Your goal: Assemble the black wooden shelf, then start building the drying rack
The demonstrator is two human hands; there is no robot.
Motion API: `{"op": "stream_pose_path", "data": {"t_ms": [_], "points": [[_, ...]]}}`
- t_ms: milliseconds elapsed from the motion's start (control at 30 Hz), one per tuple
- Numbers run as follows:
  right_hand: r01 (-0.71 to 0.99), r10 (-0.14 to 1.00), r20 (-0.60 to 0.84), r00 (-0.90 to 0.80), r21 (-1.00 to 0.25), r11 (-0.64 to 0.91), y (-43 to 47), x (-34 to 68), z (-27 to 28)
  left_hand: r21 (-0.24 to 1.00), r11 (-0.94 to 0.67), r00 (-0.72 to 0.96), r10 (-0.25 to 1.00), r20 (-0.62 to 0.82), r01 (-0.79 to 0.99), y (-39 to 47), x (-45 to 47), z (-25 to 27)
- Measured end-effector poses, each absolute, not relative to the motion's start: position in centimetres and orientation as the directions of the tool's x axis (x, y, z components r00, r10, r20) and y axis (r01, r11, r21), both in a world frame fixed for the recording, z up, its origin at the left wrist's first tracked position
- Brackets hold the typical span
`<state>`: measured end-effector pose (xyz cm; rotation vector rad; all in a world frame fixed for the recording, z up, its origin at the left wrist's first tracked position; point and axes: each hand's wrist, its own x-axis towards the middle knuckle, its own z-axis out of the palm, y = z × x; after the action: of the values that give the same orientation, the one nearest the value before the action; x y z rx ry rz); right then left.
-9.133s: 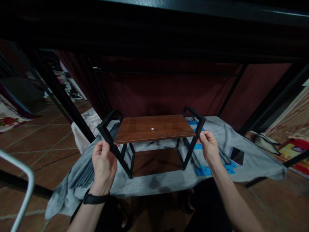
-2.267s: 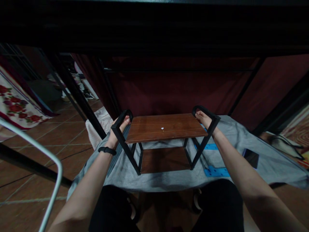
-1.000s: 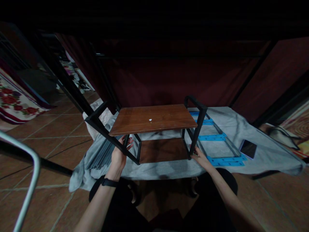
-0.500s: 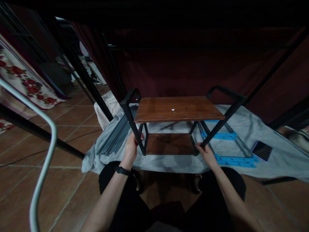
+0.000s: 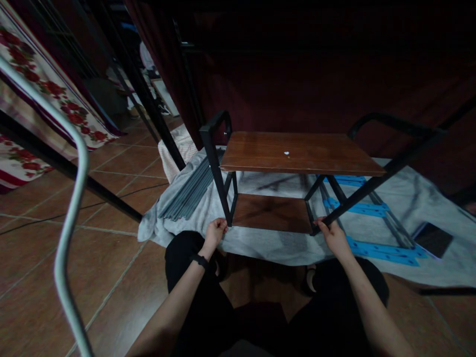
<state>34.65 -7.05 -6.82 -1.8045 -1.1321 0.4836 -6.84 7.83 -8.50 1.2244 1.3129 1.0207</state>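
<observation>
A small two-tier shelf [image 5: 297,153] with brown wood-grain boards and black metal side frames stands on a grey cloth. Its lower board [image 5: 271,210] lies close to the cloth, and a small white spot marks the upper one. My left hand [image 5: 215,234], wearing a black wristband, has its fingers closed at the bottom front corner of the left side frame [image 5: 217,173]. At the opposite corner, my right hand [image 5: 332,237] pinches the foot of the right side frame [image 5: 357,198]; the exact finger contact is partly hidden.
Grey rods [image 5: 191,191] lie bundled on the cloth [image 5: 256,245] at left. Blue connector strips with dark bars [image 5: 386,252] and a phone [image 5: 433,239] lie at right. A pale bent tube [image 5: 65,253] and black poles [image 5: 107,196] stand at left.
My left hand has slid from the left side frame down to its bottom front corner. The right hand stays at the right foot. The view has shifted, and the shelf appears larger.
</observation>
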Motion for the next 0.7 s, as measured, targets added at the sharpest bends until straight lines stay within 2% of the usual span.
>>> {"op": "stream_pose_path", "data": {"t_ms": [300,700], "points": [[0.561,0.863,0.162,0.479,-0.812,-0.159,-7.1,33.6,-6.3,0.972,0.176,0.078,0.979,-0.190,0.157,8.4,-6.9,-8.7],[0.440,0.837,0.171,0.520,-0.893,-0.091,-7.2,33.2,-7.3,0.977,0.204,0.102,0.973,-0.209,0.060,8.8,-6.9,-8.3]]}}
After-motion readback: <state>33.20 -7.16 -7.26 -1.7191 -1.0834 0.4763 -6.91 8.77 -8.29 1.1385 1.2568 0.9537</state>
